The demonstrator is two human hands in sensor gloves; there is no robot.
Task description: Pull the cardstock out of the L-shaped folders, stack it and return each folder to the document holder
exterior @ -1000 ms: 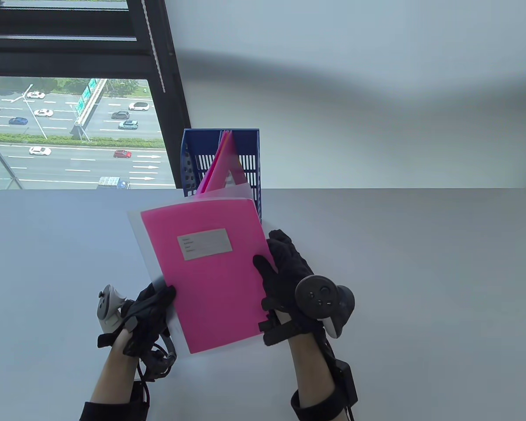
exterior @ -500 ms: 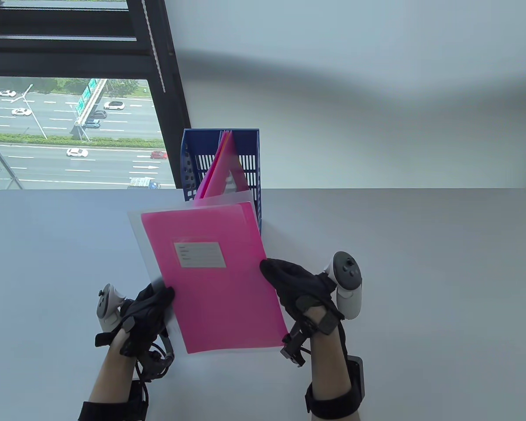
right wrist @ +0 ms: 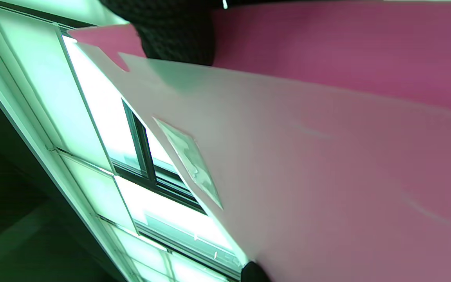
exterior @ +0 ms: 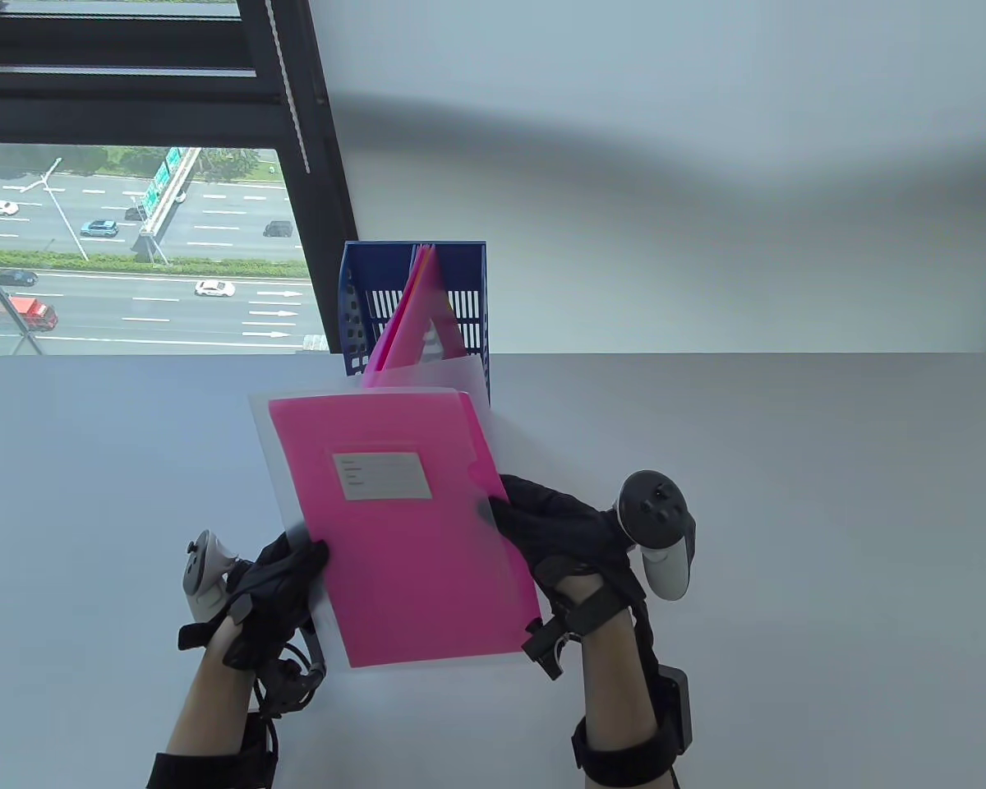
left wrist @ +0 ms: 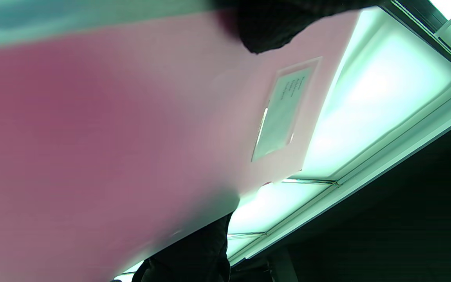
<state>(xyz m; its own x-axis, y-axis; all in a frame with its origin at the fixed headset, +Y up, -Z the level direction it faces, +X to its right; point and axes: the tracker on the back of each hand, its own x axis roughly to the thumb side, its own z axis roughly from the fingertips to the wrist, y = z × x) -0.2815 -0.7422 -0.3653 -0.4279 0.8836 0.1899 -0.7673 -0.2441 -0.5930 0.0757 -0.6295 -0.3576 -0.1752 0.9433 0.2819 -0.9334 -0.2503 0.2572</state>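
Observation:
I hold a clear L-shaped folder (exterior: 296, 460) with pink cardstock (exterior: 411, 575) inside, tilted above the table in front of me. A grey label (exterior: 380, 475) shows on its front. My left hand (exterior: 283, 575) grips the folder's lower left corner. My right hand (exterior: 542, 526) is at the right edge, its thumb slipped under the clear front sheet onto the cardstock, pinching it. In the right wrist view a fingertip (right wrist: 174, 35) lies between the pink cardstock (right wrist: 327, 47) and the front sheet (right wrist: 288, 156). The left wrist view shows the folder (left wrist: 131, 117) from below.
A blue perforated document holder (exterior: 361, 279) stands at the table's far edge, just behind the folder, with more pink-filled folders (exterior: 415, 320) leaning in it. A window with a dark frame (exterior: 312, 164) is at the left; the grey table (exterior: 789, 493) spreads to both sides.
My right hand turned over and moved off the folder's face to its right edge, then slid its thumb under the clear front sheet. The left hand kept its grip.

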